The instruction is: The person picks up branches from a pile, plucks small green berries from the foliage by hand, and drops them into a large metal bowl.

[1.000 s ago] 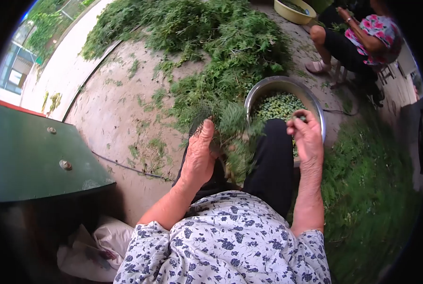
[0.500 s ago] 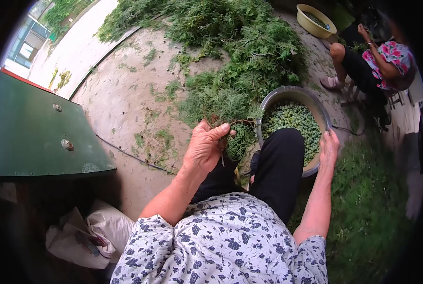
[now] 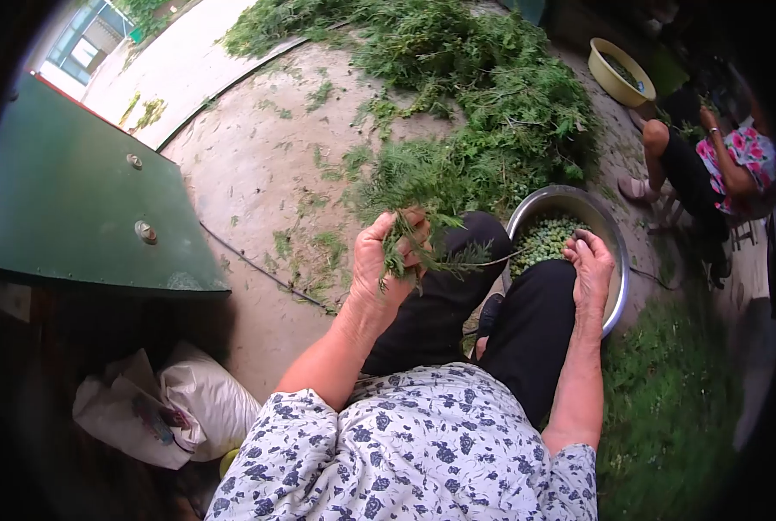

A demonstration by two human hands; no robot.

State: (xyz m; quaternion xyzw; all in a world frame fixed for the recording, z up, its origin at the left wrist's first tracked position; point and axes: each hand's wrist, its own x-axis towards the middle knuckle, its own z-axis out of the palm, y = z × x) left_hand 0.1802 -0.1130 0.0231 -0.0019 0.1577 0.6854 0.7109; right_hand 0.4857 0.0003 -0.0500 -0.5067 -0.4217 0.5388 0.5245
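Note:
My left hand (image 3: 388,256) is closed around a leafy green sprig (image 3: 423,247), held above my left knee. My right hand (image 3: 592,265) rests over my right knee at the near rim of a metal bowl (image 3: 618,234); its fingers are curled and I cannot tell whether they hold anything. The bowl holds many small green seed cones (image 3: 544,239). A big heap of cut green branches (image 3: 492,113) lies on the ground just beyond the bowl and my left hand.
A dark green panel (image 3: 84,200) with bolts stands at my left. White bags (image 3: 171,408) lie below it. Another person (image 3: 718,165) sits at the far right beside a yellow basin (image 3: 618,74). Grass (image 3: 666,399) covers the right side; a thin cable (image 3: 258,273) crosses the bare ground.
My left hand has lifted a sprig off the heap and brought it toward my knee. My right hand moved from the bowl's right rim to its near rim. The view swung left.

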